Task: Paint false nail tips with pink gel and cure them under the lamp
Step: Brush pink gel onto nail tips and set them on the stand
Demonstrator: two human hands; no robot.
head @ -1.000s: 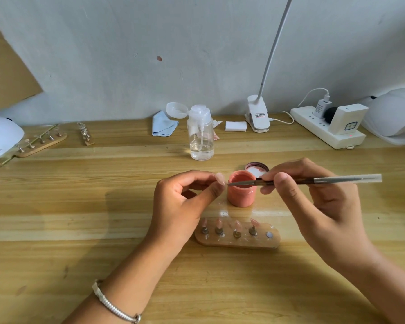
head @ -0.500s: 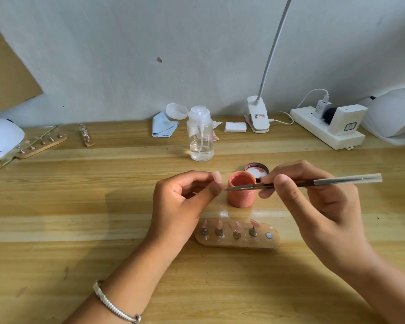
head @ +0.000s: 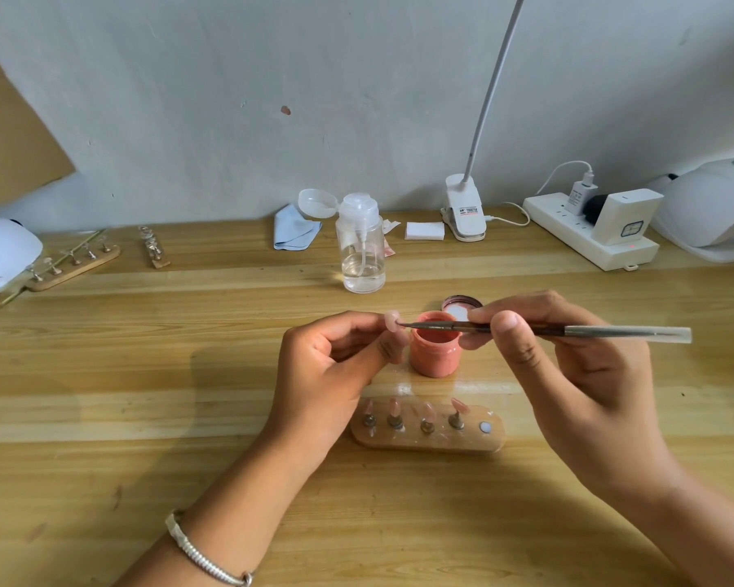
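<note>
Now left hand [head: 329, 377] pinches the nail tip [head: 392, 322], right hand [head: 577, 374] pinches the brush [head: 611, 331] touching it

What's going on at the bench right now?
The left hand pinches a nail tip while the right hand holds a brush, its tip touching that nail beside the open pink gel jar. Four pink tips stand on the wooden holder in front; its fifth spot is bare. A white dome lamp sits far right.

You work at a makeshift nail-art station: wooden surface [head: 102, 374] against a bare wall [head: 272, 99], curing lamp [head: 712, 205] and power strip [head: 585, 243] beyond your right hand [head: 568, 374], tip stands [head: 75, 264] beyond your left hand [head: 327, 374].
</note>
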